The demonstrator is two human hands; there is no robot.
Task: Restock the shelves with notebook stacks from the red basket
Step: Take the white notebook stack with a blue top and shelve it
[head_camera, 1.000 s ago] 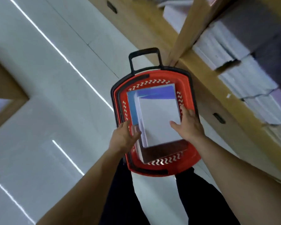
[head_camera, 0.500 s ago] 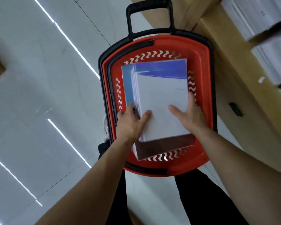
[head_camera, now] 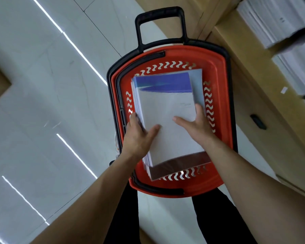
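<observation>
While the notebook stack [head_camera: 165, 106] sits inside the red basket [head_camera: 218, 81], both hands clasp it from its near end. The left hand [head_camera: 137, 140] lays its thumb flat on the white top cover, and its fingers [head_camera: 133, 118] curl down over the stack's left edge. The right hand [head_camera: 195, 129] mirrors this, thumb spread across the cover and fingers [head_camera: 199, 111] wrapped along the right edge. Just beyond the right fingers a pale blue cover [head_camera: 197, 85] juts out, and nearer than both hands a dark brown cover [head_camera: 180, 164] shows beneath the stack. Far past the fingertips rises the basket's black handle [head_camera: 160, 13]. Right of the right fingers runs a wooden shelf [head_camera: 250, 71] holding white notebook piles [head_camera: 271, 20].
</observation>
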